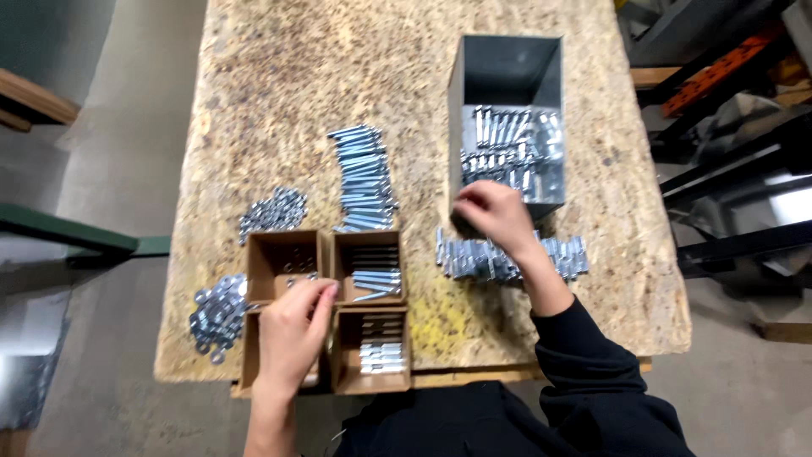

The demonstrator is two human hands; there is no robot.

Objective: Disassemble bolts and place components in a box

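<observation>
A chipboard table point(279, 93) is seen from above, with four small cardboard boxes point(326, 309) set in a square near its front edge. The left hand point(292, 334) is laid over the front-left box, fingers curled downward; whether anything is pinched in them cannot be told. The right hand point(495, 216) is lowered onto a row of bolts point(562, 254) lying just in front of a tall metal bin point(507, 68). Its fingers are bent over the left part of the row, and a grip on any single bolt cannot be made out.

More bolts are piled inside the bin, and a further stack of bolts point(364, 178) is lined up behind the boxes. Two heaps of washers point(218, 313) and nuts point(272, 210) are spread at the left of the table.

The bolts are judged stiff, smooth and fairly heavy for their size; they are likely to roll or slip when loose, so they are best taken across the shank, several at once. The washers are thin and flat, and are better slid to an edge than pinched.

The boxes are plain brown, open-topped and unlabelled; the two right ones are seen partly filled with bolts. The bin is grey, rectangular and open at the top, with no sign visible.
</observation>
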